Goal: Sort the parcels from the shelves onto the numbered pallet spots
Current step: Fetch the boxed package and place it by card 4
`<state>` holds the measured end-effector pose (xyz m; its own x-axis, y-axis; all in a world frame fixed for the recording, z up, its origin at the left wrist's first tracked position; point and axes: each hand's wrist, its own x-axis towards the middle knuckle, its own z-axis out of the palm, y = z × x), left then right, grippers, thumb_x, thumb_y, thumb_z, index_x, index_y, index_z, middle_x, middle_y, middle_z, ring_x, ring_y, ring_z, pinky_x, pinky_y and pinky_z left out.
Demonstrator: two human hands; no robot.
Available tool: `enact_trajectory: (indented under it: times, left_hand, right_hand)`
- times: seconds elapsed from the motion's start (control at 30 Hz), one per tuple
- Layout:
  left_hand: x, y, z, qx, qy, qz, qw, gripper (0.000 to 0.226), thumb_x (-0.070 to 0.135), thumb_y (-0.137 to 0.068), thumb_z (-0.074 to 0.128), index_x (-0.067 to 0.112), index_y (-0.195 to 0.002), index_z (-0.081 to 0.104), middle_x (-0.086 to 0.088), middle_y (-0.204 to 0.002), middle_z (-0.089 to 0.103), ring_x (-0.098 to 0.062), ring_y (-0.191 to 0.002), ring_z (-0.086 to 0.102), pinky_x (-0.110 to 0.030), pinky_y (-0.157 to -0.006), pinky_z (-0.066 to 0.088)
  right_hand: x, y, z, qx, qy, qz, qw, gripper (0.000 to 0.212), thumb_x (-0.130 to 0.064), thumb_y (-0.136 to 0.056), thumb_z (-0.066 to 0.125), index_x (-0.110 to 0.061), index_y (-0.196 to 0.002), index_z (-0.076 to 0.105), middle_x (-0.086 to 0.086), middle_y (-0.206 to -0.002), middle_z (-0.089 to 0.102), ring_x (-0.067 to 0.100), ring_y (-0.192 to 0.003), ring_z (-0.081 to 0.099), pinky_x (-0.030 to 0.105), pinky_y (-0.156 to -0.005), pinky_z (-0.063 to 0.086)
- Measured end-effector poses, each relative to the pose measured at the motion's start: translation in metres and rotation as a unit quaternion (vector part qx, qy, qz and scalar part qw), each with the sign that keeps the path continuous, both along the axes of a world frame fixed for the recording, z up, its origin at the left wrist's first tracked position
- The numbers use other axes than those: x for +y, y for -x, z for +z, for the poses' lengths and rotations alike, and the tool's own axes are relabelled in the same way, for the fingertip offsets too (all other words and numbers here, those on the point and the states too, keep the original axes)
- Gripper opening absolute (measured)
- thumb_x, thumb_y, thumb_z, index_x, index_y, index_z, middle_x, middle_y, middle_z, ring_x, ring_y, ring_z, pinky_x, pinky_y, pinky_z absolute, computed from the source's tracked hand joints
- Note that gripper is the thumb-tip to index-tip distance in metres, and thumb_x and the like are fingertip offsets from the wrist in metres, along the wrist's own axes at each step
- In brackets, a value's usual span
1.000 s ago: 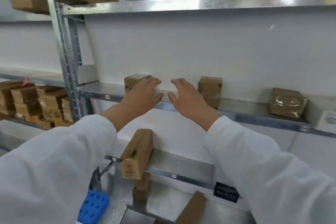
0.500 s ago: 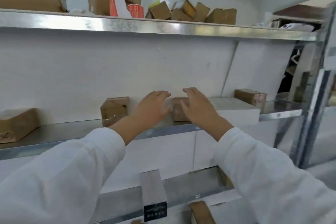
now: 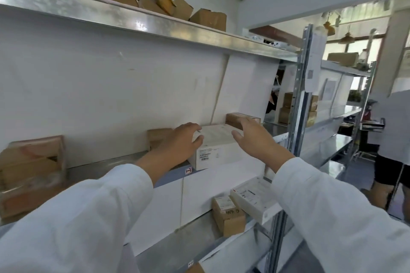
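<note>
Head view: a white box [image 3: 218, 139] is seen on the mid shelf [image 3: 111, 168], its labelled end just above the "1-3" tag [image 3: 188, 170]. Its long axis is judged to run along the shelf edge, L to R, so one end is offered to each hand.

L hand [image 3: 179, 144] is laid against the box's L end, fingers loosely curved over the top corner. No closed grip is seen yet. R hand [image 3: 255, 139] is held at the box's R side w/ fingers spread wide and nothing held. Whether it touches can't be told.

L hand is judged nearer. The box lies btw the two palms, so a squeeze inward from both ends is called for.

Two brown boxes are seen by the white box: one [image 3: 235, 118] just behind its R end, another [image 3: 156, 136] just L of it.
</note>
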<state>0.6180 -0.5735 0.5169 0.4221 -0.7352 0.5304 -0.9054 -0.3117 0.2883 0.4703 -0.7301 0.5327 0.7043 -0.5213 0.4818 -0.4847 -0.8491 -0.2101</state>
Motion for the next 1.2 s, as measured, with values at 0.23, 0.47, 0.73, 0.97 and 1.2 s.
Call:
enact_trajectory:
  times: [0.23, 0.47, 0.73, 0.97, 1.2]
  left_hand:
    - [-0.029, -0.018, -0.002, 0.009, -0.03, -0.013, 0.999, 0.04, 0.032, -0.098, 0.048, 0.016, -0.135, 0.052, 0.0, -0.136, 0.054, -0.018, -0.122, 0.05, -0.037, -0.101, 0.042]
    - [-0.06, -0.029, -0.002, 0.023, -0.038, 0.014, 0.999, 0.04, 0.029, -0.097, 0.052, 0.012, -0.133, 0.053, -0.004, -0.134, 0.056, -0.02, -0.12, 0.052, -0.032, -0.1, 0.041]
    - [-0.081, -0.021, -0.006, 0.035, -0.064, 0.109, 0.991, 0.034, 0.029, -0.096, 0.051, 0.015, -0.126, 0.058, -0.002, -0.128, 0.059, -0.02, -0.116, 0.053, -0.037, -0.098, 0.043]
    - [-0.087, 0.006, -0.01, 0.066, -0.062, 0.23, 0.969, 0.037, 0.023, -0.096, 0.051, 0.011, -0.132, 0.053, -0.006, -0.132, 0.057, -0.021, -0.118, 0.051, -0.019, -0.09, 0.038]
    - [-0.103, 0.02, -0.014, 0.133, -0.03, 0.301, 0.944, 0.024, 0.023, -0.095, 0.046, 0.01, -0.115, 0.052, -0.004, -0.117, 0.057, -0.016, -0.097, 0.053, -0.018, -0.065, 0.036]
  right_hand:
    - [-0.04, -0.008, -0.012, 0.023, -0.048, -0.029, 0.998, 0.05, -0.04, -0.099, 0.046, -0.009, -0.139, 0.044, 0.012, -0.142, 0.045, 0.03, -0.123, 0.049, 0.041, -0.103, 0.043]
    - [-0.095, -0.026, -0.011, 0.022, -0.074, 0.014, 0.997, 0.047, -0.042, -0.095, 0.045, -0.014, -0.133, 0.051, 0.01, -0.132, 0.056, 0.028, -0.106, 0.058, 0.04, -0.089, 0.052]
    - [-0.154, -0.046, -0.013, 0.087, -0.146, 0.073, 0.983, 0.034, -0.04, -0.096, 0.048, -0.013, -0.113, 0.056, 0.007, -0.113, 0.061, 0.024, -0.097, 0.057, 0.031, -0.076, 0.043]
    - [-0.183, -0.057, -0.03, 0.08, -0.271, 0.14, 0.949, 0.039, -0.045, -0.098, 0.045, -0.01, -0.112, 0.054, 0.005, -0.106, 0.059, 0.024, -0.098, 0.056, 0.032, -0.076, 0.04]
    - [-0.198, -0.056, -0.044, 0.035, -0.483, 0.181, 0.856, 0.044, -0.047, -0.094, 0.053, -0.01, -0.117, 0.057, 0.009, -0.103, 0.067, 0.024, -0.091, 0.065, 0.033, -0.074, 0.057]
